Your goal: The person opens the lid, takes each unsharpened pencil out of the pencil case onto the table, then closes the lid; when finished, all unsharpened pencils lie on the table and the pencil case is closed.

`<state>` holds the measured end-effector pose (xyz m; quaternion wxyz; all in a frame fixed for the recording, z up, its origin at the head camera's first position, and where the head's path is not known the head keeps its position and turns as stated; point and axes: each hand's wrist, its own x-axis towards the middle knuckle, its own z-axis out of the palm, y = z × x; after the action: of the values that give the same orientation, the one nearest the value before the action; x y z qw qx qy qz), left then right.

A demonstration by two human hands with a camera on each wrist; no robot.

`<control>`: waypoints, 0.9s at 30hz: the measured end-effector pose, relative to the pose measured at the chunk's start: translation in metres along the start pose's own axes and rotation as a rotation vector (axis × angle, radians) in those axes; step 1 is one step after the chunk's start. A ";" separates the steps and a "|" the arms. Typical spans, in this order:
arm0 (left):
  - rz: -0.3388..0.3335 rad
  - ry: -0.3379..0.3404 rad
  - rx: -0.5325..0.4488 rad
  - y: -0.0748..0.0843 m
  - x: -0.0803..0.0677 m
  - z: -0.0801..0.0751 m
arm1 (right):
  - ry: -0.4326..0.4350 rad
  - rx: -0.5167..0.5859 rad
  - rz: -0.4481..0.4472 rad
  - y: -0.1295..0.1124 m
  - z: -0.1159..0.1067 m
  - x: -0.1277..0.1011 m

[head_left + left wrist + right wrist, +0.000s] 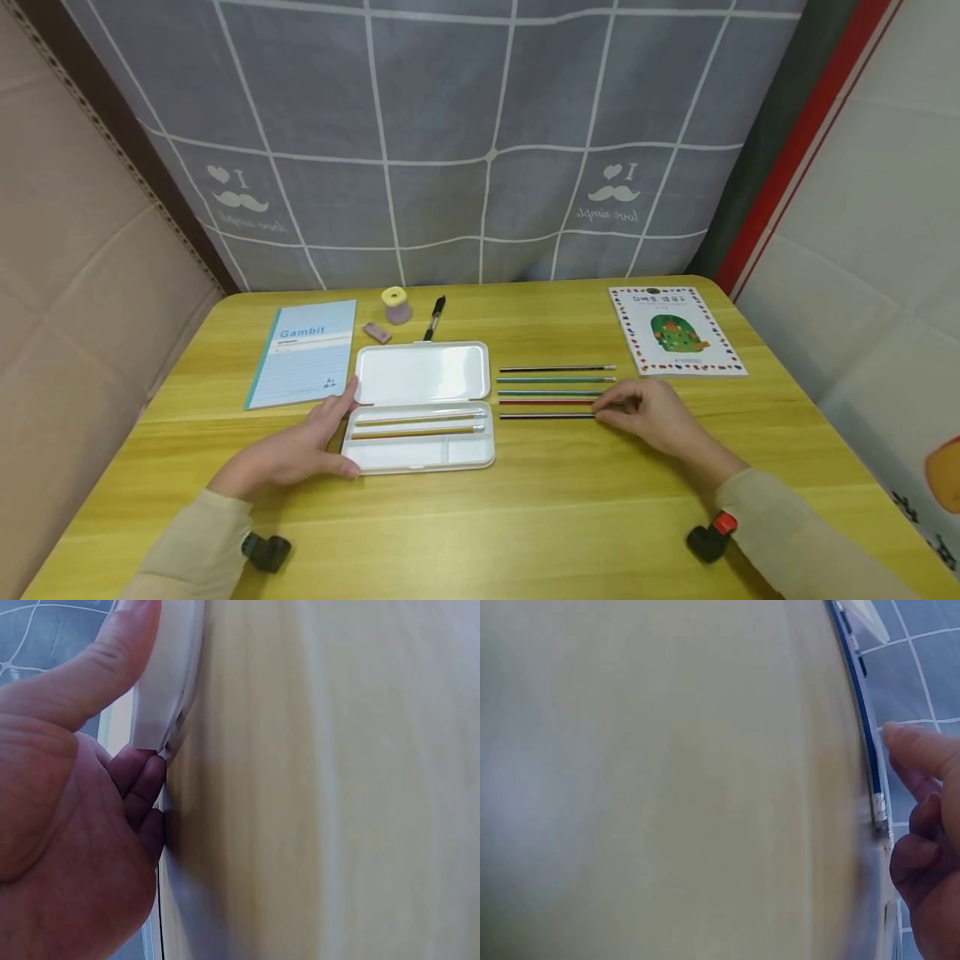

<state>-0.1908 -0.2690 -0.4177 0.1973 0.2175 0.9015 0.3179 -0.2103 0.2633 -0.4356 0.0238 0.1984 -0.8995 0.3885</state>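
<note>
- Nearest the lower edge of the head view, two beige sleeves come in from the bottom corners, each with a small black wrist mount (the one at lower right has a red cap).
- The left hand [288, 450] lies against the left end of the white pencil case [420, 407]. The thumb runs up along the case's edge and the fingers curl round its near left corner, so the hand grips the case. The left wrist view shows the same hold close up, thumb over the white rim [169, 682].
- The case sits open at centre frame on the yellow wooden table [525, 517], lid flat behind the tray. Two pencils [416, 425] lie lengthwise in the tray.
- The right hand [652, 412] rests at centre right, fingertips bent down onto the eraser end of the nearest loose pencil [547, 416]. It looks like a pinch, though the exact contact is too small to tell; in the right wrist view the bent fingers sit just beside that pencil's metal ferrule [880, 806].
- Just right of the case, beyond that pencil, four more loose pencils [555, 385] lie in a parallel row.
- Further back, a blue notebook [306, 352] lies at the left and a picture booklet [675, 330] at the right.
- Behind the case are a pink eraser [377, 332], a yellow-topped sharpener [395, 305] and a black pen [434, 317].
- A grey checked curtain [450, 125] hangs behind the table.
</note>
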 end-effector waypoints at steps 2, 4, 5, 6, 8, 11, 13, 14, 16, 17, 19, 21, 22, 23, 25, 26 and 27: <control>0.001 0.001 0.002 0.000 0.000 0.000 | 0.013 0.012 0.001 -0.003 0.001 0.002; 0.002 0.001 0.003 -0.001 0.001 0.000 | 0.009 0.023 0.015 -0.007 0.003 0.005; 0.002 0.000 0.001 -0.001 0.001 0.000 | 0.002 0.032 0.028 -0.010 0.004 0.007; 0.000 0.000 0.000 -0.001 0.001 0.000 | -0.009 0.043 0.040 -0.013 0.006 0.010; 0.002 -0.001 -0.002 0.000 0.001 -0.001 | -0.031 0.075 0.061 -0.019 0.010 0.014; 0.008 -0.005 -0.006 0.001 0.001 0.000 | -0.049 0.133 0.091 -0.027 0.016 0.019; 0.021 -0.006 -0.003 0.001 0.001 0.000 | -0.046 0.163 0.101 -0.033 0.018 0.022; 0.023 -0.007 -0.004 0.002 0.002 0.001 | -0.042 0.172 0.109 -0.035 0.019 0.023; 0.027 -0.009 -0.007 0.003 0.003 0.001 | -0.036 0.187 0.121 -0.038 0.022 0.026; 0.029 -0.010 -0.009 0.003 0.003 0.002 | -0.033 0.192 0.117 -0.040 0.024 0.027; 0.023 -0.009 -0.017 0.003 0.003 0.002 | -0.034 0.200 0.107 -0.043 0.029 0.030; 0.020 -0.007 -0.022 0.003 0.002 0.002 | -0.043 0.206 0.097 -0.046 0.035 0.034; 0.019 -0.005 -0.025 0.003 0.002 0.002 | -0.049 0.210 0.093 -0.049 0.038 0.036; 0.019 -0.004 -0.025 0.003 0.002 0.002 | -0.054 0.214 0.091 -0.052 0.041 0.038; 0.025 -0.003 -0.020 0.003 0.001 0.001 | -0.066 0.218 0.084 -0.058 0.047 0.041; 0.023 -0.002 -0.020 0.003 0.001 0.001 | -0.069 0.222 0.080 -0.061 0.051 0.043; 0.020 -0.002 -0.017 0.002 0.000 0.000 | -0.072 0.229 0.076 -0.064 0.055 0.045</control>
<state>-0.1905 -0.2670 -0.4162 0.1967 0.2250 0.8964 0.3275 -0.2213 0.1696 -0.4213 -0.0460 0.1792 -0.8565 0.4819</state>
